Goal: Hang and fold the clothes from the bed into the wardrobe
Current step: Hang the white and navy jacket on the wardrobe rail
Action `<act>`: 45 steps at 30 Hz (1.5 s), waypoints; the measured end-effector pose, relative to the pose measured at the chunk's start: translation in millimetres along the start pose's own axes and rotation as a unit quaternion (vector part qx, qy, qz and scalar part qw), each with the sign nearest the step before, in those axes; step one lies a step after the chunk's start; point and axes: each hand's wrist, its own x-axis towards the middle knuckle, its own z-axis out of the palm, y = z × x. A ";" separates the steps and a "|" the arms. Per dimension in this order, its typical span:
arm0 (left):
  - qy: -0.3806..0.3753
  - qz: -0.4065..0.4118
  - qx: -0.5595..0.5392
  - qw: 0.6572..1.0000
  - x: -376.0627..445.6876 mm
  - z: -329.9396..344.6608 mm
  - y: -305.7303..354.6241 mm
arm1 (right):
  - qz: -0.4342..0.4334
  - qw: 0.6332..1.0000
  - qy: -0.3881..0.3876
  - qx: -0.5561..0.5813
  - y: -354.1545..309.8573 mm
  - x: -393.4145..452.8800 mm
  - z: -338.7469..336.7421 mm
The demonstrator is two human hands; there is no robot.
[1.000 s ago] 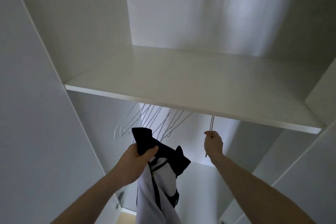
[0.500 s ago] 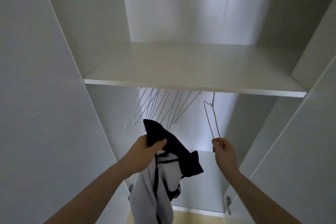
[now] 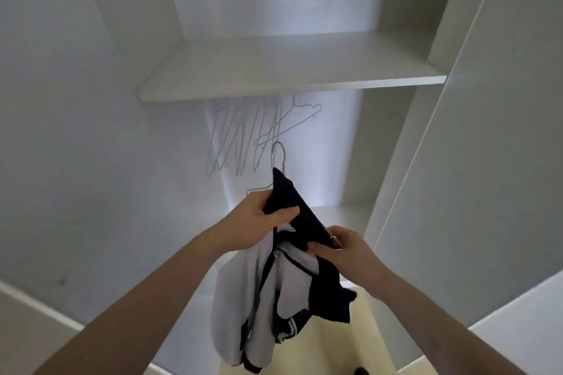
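A white and navy zip jacket (image 3: 283, 292) hangs in front of the open wardrobe. My left hand (image 3: 256, 222) grips its navy collar near the top. My right hand (image 3: 338, 250) pinches the other side of the collar together with a thin wire hanger (image 3: 277, 158). The hanger's hook sticks up above the collar, and most of its frame is hidden inside the jacket.
Several bare wire hangers (image 3: 243, 137) hang on the rail under the white wardrobe shelf (image 3: 289, 85). White wardrobe side panels stand at the left and right. A lower white ledge (image 3: 341, 213) lies behind the jacket, with pale floor below.
My right hand took one hanger off the rail and brought it down to the jacket collar. The view tilted downward, and both hands now meet at the jacket.
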 end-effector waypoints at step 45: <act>-0.130 -0.094 0.215 0.963 -19.4 138.5 -121.7 | -0.085 0.974 0.068 0.200 -18.1 -104.3 -60.6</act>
